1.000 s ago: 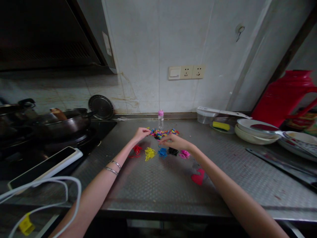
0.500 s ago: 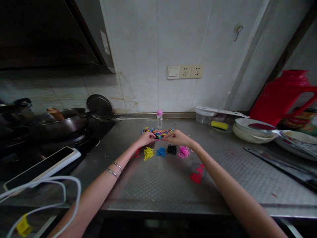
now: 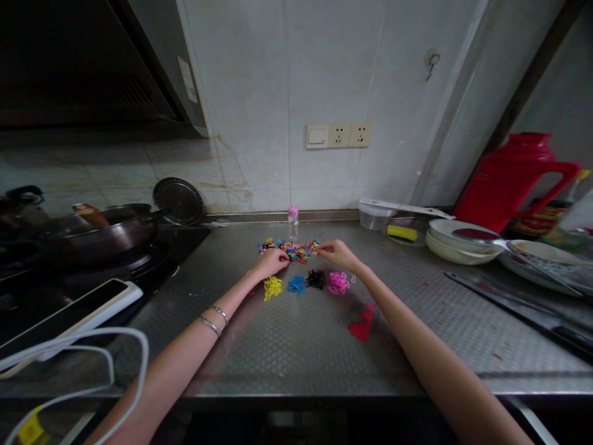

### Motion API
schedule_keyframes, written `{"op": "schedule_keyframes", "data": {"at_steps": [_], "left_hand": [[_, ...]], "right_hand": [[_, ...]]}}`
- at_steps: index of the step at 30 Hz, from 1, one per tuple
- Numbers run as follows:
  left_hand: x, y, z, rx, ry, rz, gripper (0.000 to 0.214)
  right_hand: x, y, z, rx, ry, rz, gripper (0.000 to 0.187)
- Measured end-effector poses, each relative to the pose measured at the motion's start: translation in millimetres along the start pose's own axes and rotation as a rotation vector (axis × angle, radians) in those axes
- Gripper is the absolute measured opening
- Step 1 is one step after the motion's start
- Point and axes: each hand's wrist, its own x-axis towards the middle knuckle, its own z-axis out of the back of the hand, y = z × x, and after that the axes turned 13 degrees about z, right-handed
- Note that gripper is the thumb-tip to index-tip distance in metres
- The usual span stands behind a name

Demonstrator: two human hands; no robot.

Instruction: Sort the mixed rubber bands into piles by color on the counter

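A mixed heap of small coloured rubber bands (image 3: 296,250) lies on the steel counter. My left hand (image 3: 272,263) is at its near left edge, fingertips pinched together; anything between them is too small to make out. At the heap's right end is my right hand (image 3: 338,254), thumb and fingers pinched, its hold also unclear. Nearer me, sorted by colour, are piles of yellow bands (image 3: 273,288), blue bands (image 3: 296,284), black bands (image 3: 315,279) and pink bands (image 3: 338,283). Red bands (image 3: 251,292) are mostly hidden by my left wrist.
Behind the heap stands a clear bottle with a pink cap (image 3: 293,224). A red heart-patterned clear bag (image 3: 361,324) lies by my right forearm. Bowls (image 3: 458,247), a yellow sponge (image 3: 401,233) and a red thermos (image 3: 514,179) are right; a pan (image 3: 111,232) and white cable (image 3: 143,358) left.
My hands have moved apart, the right one drawing away to the heap's right end. My left hand remains by the heap's near edge. The whole view has shifted slightly.
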Motion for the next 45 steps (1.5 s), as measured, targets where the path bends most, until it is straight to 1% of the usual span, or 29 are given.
{"op": "schedule_keyframes", "data": {"at_steps": [5,12,21,26,28,31,34,36,39,42,45], "left_hand": [[-3,-4,2.5,0.031,-0.01,-0.012,0.018],[-5,-5,4.4,0.104,-0.041,-0.047,0.017],[-3,-4,9.1,-0.018,-0.014,-0.014,0.021],[1,0,7.2,-0.076,0.003,-0.027,0.024],[3,1,6.0,-0.139,0.016,-0.022,0.024],[6,-2,6.4,-0.293,0.049,-0.002,0.022],[4,-9,11.2,-0.474,0.105,0.093,0.027],[1,-15,16.2,-0.592,0.167,0.181,0.033],[-5,-24,22.5,-0.745,0.253,0.254,0.038],[-9,-29,23.4,-0.826,0.328,0.274,0.041],[-9,-31,20.1,-0.873,0.366,0.271,0.042]], "right_hand": [[-2,-8,1,-0.015,-0.011,-0.006,0.025],[-5,-11,5,-0.052,-0.029,-0.009,0.029],[-7,-20,6,-0.097,-0.03,-0.017,0.027],[-4,-15,1,-0.082,-0.015,-0.015,0.025],[-2,-7,-4,-0.076,-0.013,0.012,0.024],[1,9,-13,-0.07,-0.007,0.069,0.024],[4,21,-22,-0.028,0.006,0.121,0.03],[6,23,-29,0.044,0.004,0.141,0.037],[8,21,-37,0.183,-0.013,0.093,0.042],[10,23,-43,0.339,-0.041,0.017,0.044],[11,31,-46,0.448,-0.062,-0.034,0.043]]}}
